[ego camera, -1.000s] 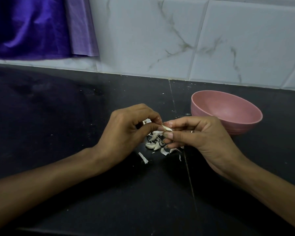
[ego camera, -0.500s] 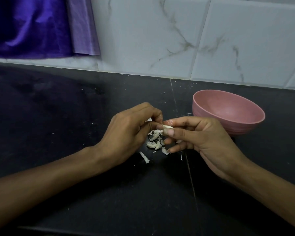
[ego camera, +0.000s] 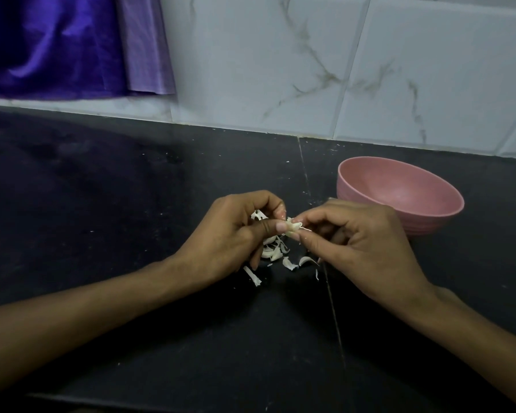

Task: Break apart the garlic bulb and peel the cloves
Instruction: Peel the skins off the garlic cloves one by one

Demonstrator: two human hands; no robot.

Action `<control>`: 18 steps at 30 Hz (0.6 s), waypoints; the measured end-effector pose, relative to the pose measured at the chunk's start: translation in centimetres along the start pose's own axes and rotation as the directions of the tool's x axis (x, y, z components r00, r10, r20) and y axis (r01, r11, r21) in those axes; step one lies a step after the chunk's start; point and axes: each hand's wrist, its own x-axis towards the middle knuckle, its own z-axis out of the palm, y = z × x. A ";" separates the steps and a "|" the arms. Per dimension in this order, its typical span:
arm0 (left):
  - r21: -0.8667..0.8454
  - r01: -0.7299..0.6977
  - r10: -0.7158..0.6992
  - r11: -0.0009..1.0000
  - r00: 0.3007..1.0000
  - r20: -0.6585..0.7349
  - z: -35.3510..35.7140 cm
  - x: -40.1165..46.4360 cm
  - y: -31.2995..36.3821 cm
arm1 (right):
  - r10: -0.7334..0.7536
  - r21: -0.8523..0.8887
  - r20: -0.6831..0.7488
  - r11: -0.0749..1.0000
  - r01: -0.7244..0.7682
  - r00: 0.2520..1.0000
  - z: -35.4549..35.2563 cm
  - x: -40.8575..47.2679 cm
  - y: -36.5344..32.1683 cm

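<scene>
Pinched between thumb and forefinger of the left hand [ego camera: 230,234], a small pale garlic clove [ego camera: 293,227] is held just above the black countertop [ego camera: 131,189]. The fingers of that hand are curled, and the clove is clamped at their tips. From the other side the right hand [ego camera: 361,245] is brought up against the same clove — its thumb and forefinger are closed on the clove's right end, where a thin sliver of skin sticks out. The remaining fingers of the right hand are folded toward the palm. The two hands are seen tip to tip, with the clove as the only thing between them.

Directly beneath the hands a small heap of white garlic peels [ego camera: 276,251] is scattered on the countertop; a few loose curls lie slightly nearer the camera, and some more white bits are partly hidden behind the left hand's fingers. Whether any of these are whole cloves cannot be told.

A pink bowl [ego camera: 447,201] is set on the countertop just beyond the right hand — its inside appears bare pink. Behind the countertop a wall of white marbled tiles [ego camera: 280,70] is seen, and a purple cloth [ego camera: 57,46] hangs at the upper left.
</scene>
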 end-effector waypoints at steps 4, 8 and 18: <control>0.001 -0.017 0.017 1.000 1.000 -0.015 0.1 -0.1 0.4 | -0.044 -0.115 0.000 0.992 0.044 0.999 0.0 0.0 0.6; -0.060 0.001 -0.008 0.998 0.993 -0.116 -0.3 0.3 0.4 | -0.003 -0.094 0.004 0.996 0.003 1.000 -0.1 0.0 0.9; 0.033 -0.059 0.063 0.998 0.988 -0.139 -0.5 0.3 0.0 | 0.336 0.433 0.070 0.838 -0.332 0.939 -0.4 0.6 0.5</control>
